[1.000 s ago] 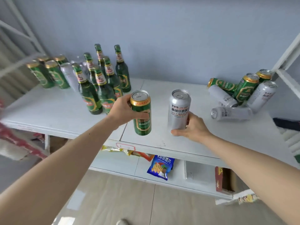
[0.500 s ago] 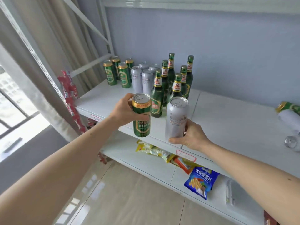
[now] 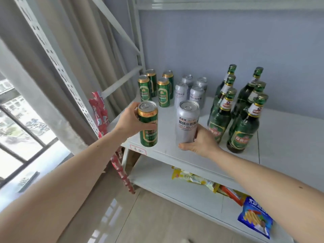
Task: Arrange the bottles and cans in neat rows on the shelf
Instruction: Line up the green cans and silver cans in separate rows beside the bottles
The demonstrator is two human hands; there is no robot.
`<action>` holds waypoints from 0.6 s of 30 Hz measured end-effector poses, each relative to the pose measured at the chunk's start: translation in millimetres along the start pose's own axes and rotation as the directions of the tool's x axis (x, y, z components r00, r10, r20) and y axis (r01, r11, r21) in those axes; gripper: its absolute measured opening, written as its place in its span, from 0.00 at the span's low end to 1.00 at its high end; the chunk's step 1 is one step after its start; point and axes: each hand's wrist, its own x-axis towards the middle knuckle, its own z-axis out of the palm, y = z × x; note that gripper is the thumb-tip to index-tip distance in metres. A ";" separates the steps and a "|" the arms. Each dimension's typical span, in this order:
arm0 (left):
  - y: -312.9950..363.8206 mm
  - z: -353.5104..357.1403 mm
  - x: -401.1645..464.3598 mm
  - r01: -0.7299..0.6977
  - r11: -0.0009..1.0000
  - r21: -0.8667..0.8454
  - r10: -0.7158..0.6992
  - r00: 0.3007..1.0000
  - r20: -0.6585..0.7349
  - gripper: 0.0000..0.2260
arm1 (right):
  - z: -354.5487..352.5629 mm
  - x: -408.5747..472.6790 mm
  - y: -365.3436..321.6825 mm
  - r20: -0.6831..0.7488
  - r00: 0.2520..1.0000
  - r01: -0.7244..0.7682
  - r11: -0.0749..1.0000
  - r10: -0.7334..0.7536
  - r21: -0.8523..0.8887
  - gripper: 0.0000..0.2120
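My left hand grips a green can upright above the front left corner of the white shelf. My right hand grips a silver can upright just right of it. Behind them several green cans stand in a block at the back left, with several silver cans next to them. Several green bottles stand in two rows to the right.
A perforated shelf post and curtain are at the left, with red packets hanging by the post. The lower shelf holds snack bags, one blue. An upper shelf edge is overhead.
The view has swung left along the shelf. Both hands have carried their cans toward the left end, close in front of the standing cans. The lying cans at the right are out of view.
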 end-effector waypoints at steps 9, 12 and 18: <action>-43.6 -31.3 111.9 -0.009 0.999 0.039 0.009 1.000 -0.006 0.31 | 33.0 102.8 -5.0 -0.069 0.992 -0.107 0.994 0.106 -0.009 0.33; -60.0 -38.4 146.7 -0.010 0.999 0.036 0.009 1.000 0.017 0.32 | 42.5 127.4 -6.2 -0.117 0.981 -0.156 0.988 0.154 -0.013 0.33; -89.4 -44.3 206.0 -0.031 0.999 0.031 0.027 0.993 0.117 0.32 | 69.6 161.8 -0.1 -0.213 0.933 -0.290 0.956 0.290 0.030 0.29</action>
